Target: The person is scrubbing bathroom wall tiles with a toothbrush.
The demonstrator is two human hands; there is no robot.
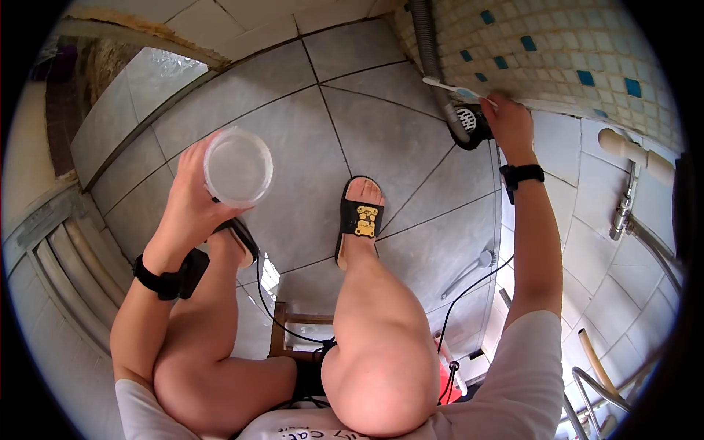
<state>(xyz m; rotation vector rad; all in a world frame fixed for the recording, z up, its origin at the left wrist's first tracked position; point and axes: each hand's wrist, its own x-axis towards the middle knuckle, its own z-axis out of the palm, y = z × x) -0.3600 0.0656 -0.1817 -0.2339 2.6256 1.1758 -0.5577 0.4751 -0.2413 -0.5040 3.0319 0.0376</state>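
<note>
Two things are being held above the grey tiled floor [293,132]: a clear plastic cup [238,169] at the left and a white toothbrush [442,86] at the upper right. The left hand [192,183] is curving widely round the cup, whose round mouth is facing the camera; whether it is holding liquid I cannot tell. The right hand [511,128] is pinching narrowly on one end of the toothbrush, which is pointing leftward beside a grey hose [422,33]. Judging from this, the taking hold is looking complete for both, while cup and toothbrush are staying well apart; how much is remaining is not showing. No label or brand is showing legibly on either. Further out, a black sandal [367,221] is carrying a yellow bear figure, a long-handled brush [466,277] is lying on the floor, and dark lettering is crossing the pale shirt [506,374], partly cut off by the lower edge.
</note>
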